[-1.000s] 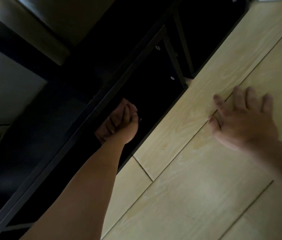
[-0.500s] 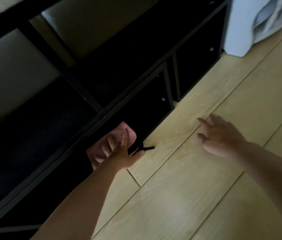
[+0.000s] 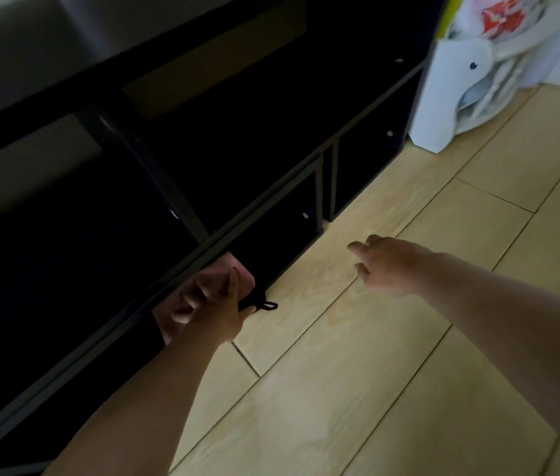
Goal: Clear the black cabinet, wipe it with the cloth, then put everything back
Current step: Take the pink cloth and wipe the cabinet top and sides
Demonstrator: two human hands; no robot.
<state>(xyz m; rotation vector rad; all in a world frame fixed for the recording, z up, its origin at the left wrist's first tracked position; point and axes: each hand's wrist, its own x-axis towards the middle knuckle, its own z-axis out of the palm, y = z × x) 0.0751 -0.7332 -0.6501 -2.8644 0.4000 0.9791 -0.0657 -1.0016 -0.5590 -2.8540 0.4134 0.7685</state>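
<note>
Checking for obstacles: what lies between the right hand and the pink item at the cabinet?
Head view: between right hand and pink item, only bare wooden floor and a black cord loop.

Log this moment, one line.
left hand: spread on pink item in black cabinet | right hand: open over floor

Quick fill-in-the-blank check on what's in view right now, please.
The left hand rests on a ____ item in the black cabinet.
The right hand, over the floor, holds ____.
At the cabinet's end stands a ____ object.
Missing: pink; nothing; white.
</note>
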